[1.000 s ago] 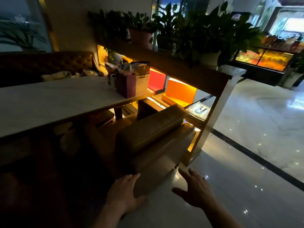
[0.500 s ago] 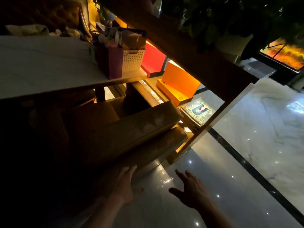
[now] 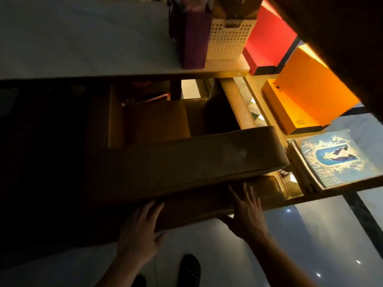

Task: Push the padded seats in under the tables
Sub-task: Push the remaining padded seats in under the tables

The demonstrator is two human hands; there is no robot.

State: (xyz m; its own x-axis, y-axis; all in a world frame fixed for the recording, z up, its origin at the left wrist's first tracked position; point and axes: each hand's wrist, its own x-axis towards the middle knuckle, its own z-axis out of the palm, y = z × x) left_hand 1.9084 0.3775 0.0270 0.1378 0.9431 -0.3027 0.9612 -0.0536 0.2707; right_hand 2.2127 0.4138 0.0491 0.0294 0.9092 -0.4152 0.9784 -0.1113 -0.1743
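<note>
A tan padded seat (image 3: 186, 162) stands in front of a pale marble table (image 3: 83, 38), its backrest cushion toward me and its seat part partly under the table edge. My left hand (image 3: 138, 230) lies flat with spread fingers against the lower back of the seat. My right hand (image 3: 246, 214) is also spread flat on the lower back, further right. Neither hand grips anything. The seat's left end fades into deep shadow.
A purple bag (image 3: 192, 38) and a white perforated basket (image 3: 228, 40) stand on the table's right end. A lit shelf at the right holds a red box (image 3: 267, 40), an orange box (image 3: 306, 94) and a blue-covered book (image 3: 335, 158). My dark shoe (image 3: 189, 270) is on the glossy floor.
My view has tilted down and come closer to the seat. Both hands have reached forward from above the floor and now rest flat on the seat's back.
</note>
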